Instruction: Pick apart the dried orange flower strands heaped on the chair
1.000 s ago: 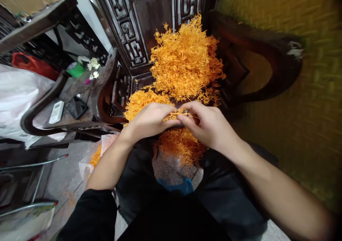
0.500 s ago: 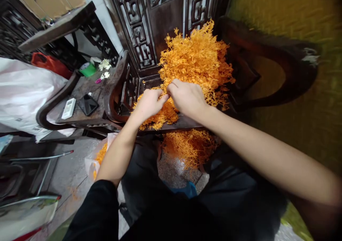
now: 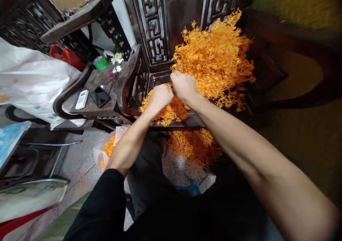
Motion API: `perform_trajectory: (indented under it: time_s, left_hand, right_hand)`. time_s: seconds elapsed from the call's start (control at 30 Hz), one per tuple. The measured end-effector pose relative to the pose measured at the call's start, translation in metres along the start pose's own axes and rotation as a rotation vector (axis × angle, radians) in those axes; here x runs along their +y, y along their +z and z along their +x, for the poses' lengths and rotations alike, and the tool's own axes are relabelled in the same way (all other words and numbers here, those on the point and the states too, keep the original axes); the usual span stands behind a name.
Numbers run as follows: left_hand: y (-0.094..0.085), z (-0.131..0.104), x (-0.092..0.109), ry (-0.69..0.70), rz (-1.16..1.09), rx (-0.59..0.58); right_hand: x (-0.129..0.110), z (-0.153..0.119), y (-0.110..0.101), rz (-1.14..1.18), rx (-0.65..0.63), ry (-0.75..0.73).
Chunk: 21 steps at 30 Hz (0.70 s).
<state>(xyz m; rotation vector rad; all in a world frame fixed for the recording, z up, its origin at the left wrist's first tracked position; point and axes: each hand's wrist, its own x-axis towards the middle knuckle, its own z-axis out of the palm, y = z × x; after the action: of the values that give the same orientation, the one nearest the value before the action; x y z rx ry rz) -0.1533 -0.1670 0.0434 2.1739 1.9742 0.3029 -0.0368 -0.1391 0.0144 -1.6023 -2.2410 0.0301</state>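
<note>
A tall heap of orange plastic sprigs (image 3: 216, 59) is piled on a dark carved wooden chair seat (image 3: 187, 121) in front of me. A smaller flatter heap of orange sprigs (image 3: 167, 114) lies at the seat's left front. My left hand (image 3: 159, 97) and my right hand (image 3: 183, 87) are side by side with fingers curled, pressed into the sprigs where the two heaps meet. What the fingers pinch is hidden. More orange sprigs (image 3: 193, 146) lie below the seat edge, between my knees.
A small wooden side table (image 3: 107, 91) on the left carries a black phone (image 3: 99, 97), a white remote (image 3: 81, 99), a green cup (image 3: 100, 62) and white flowers (image 3: 117, 58). A white plastic bag (image 3: 29, 80) bulges at far left. A clear bag with orange sprigs (image 3: 108, 150) sits on the floor.
Both hands moved from my lap, where they held a few sprigs, forward and up onto the chair seat. The view tilted and shifted left.
</note>
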Motion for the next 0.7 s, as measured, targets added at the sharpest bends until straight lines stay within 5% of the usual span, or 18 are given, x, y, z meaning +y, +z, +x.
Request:
perform_trajectory:
  time_s: [0.13,0.3,0.47,0.7]
  left_hand:
    - [-0.002,-0.006,-0.002,-0.048,-0.088,-0.030]
    - [-0.004,-0.012,-0.017,0.001,-0.200,-0.103]
    - [0.008,0.011,-0.038,0.094,0.144,0.133]
    - [0.032,0.025,-0.049,0.387,0.428,0.035]
  right_hand:
    - [0.006,0.017,0.000,-0.005,-0.006,0.010]
    - [0.056,0.022,-0.007,-0.035,-0.036,0.215]
    - [0.087,-0.010,0.001,0.121,-0.085,0.340]
    - [0.084,-0.031,-0.005,0.324,-0.186,0.337]
